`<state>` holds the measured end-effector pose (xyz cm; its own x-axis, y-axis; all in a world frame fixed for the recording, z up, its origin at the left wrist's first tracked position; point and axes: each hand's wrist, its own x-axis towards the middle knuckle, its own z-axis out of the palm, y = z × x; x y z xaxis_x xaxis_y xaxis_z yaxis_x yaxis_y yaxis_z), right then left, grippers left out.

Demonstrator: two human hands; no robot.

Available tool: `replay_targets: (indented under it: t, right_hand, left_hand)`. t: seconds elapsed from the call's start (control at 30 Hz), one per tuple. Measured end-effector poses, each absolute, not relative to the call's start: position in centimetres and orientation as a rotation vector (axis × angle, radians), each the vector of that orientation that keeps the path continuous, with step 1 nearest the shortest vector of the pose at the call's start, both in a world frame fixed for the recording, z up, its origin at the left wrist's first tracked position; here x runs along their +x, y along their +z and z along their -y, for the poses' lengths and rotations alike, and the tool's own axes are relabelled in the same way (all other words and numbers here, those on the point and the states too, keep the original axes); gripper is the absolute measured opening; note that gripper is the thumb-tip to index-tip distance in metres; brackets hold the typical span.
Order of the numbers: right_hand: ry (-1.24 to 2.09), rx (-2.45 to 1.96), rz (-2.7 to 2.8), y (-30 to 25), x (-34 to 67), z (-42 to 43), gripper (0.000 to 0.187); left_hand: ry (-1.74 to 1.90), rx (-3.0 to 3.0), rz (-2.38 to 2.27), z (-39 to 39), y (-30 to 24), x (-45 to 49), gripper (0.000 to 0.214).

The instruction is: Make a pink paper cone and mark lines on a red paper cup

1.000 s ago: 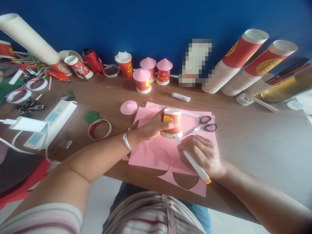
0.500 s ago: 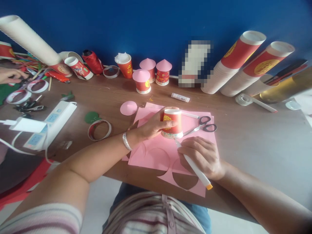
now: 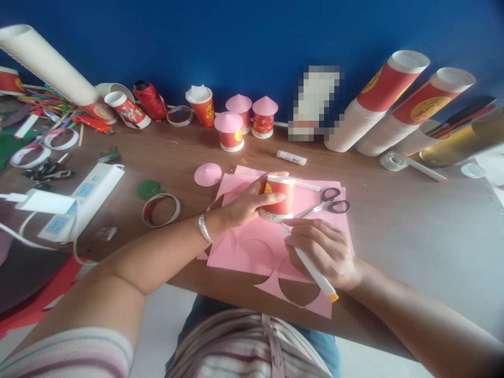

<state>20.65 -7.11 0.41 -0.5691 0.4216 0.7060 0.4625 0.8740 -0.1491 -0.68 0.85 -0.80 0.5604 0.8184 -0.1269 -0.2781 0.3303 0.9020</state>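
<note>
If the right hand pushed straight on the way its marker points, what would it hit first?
Most likely the red paper cup in the left hand, near its patterned lower band. The marker would get there ahead of the fingers; whether its tip already touches is unclear.

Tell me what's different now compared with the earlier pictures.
The red cup has turned in the left hand, carrying its yellow emblem further round toward the left. Another person's hand, at the far left half a second ago, is out of view. The right hand still grips the white marker; scissors and pink paper stayed put.
</note>
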Motion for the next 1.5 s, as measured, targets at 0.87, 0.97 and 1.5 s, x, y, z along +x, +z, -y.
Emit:
replay_targets:
  t: [0.87, 0.97, 1.5]
  right_hand:
    - [-0.060, -0.669, 2.244, -0.04, 20.71, 6.95, 0.019]
    - [-0.055, -0.662, 2.262, 0.01, 20.76, 6.93, 0.019]
    - [0.004, -0.652, 2.268, 0.38, 20.66, 6.89, 0.021]
  left_hand:
    - [0.796, 1.128, -0.707, -0.91, -0.70, -0.51, 0.057]
    - [0.805, 1.106, -0.690, -0.91, -0.75, -0.48, 0.056]
    - [0.811, 1.107, -0.712, -0.87, -0.78, -0.46, 0.056]
